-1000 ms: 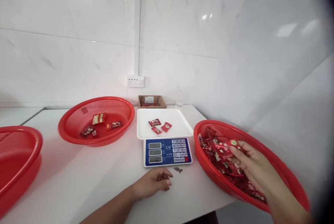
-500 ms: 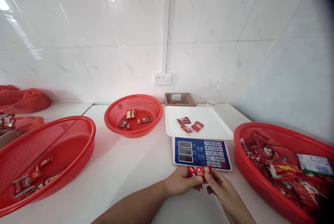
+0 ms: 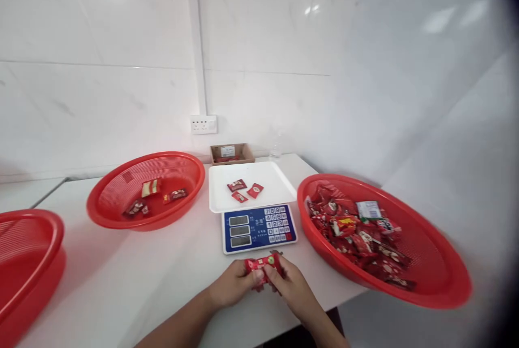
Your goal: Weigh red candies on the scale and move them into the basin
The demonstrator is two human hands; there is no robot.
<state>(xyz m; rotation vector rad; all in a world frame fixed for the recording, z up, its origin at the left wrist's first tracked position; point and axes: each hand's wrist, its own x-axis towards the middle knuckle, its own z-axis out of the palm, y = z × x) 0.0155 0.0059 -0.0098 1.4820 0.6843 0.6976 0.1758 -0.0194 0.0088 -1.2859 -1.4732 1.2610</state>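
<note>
Both my hands grip one small red candy packet [image 3: 263,266] just in front of the scale. My left hand [image 3: 235,286] pinches its left end and my right hand [image 3: 290,286] pinches its right end, fingers closed. The blue-faced scale [image 3: 259,226] carries a white tray [image 3: 279,194] with three red packets [image 3: 243,190] on it. To the right lies a big red basket [image 3: 430,288] with several red packets [image 3: 357,237] heaped inside.
A second red basket [image 3: 190,175] at mid left holds a few packets [image 3: 152,196]. A third red basket [image 3: 36,240] shows at the far left edge. A small cardboard box [image 3: 232,152] and a clear bottle [image 3: 276,145] stand by the tiled wall under a socket [image 3: 204,124].
A second ago my right hand was in the right basket on a packet and my left rested on the table. Now both hands hold that packet before the scale. My view swung left, then back.
</note>
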